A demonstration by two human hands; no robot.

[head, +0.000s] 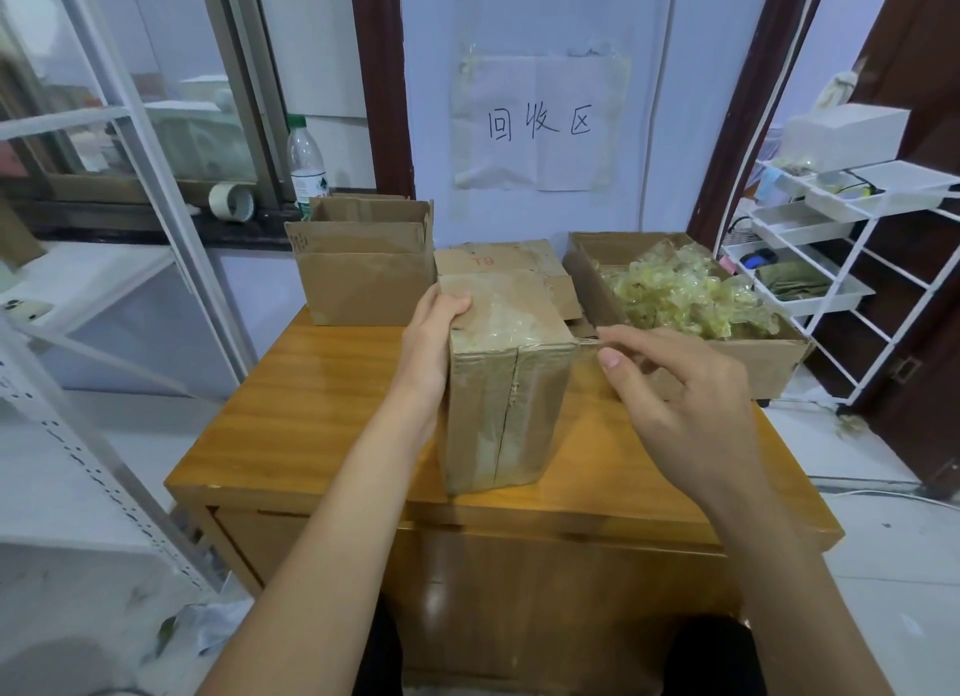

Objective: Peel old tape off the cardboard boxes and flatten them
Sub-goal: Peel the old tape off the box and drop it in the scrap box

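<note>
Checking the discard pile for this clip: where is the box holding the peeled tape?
In the head view, the box of crumpled tape sits at the wooden table's far right corner, beside the white rack.

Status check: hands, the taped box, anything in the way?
Left hand grips taped box at top edge. Right hand pinches tape end at its right corner. Nothing blocking.

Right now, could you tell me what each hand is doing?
Left hand: grips the taped box.
Right hand: pinches a tape strip.
</note>
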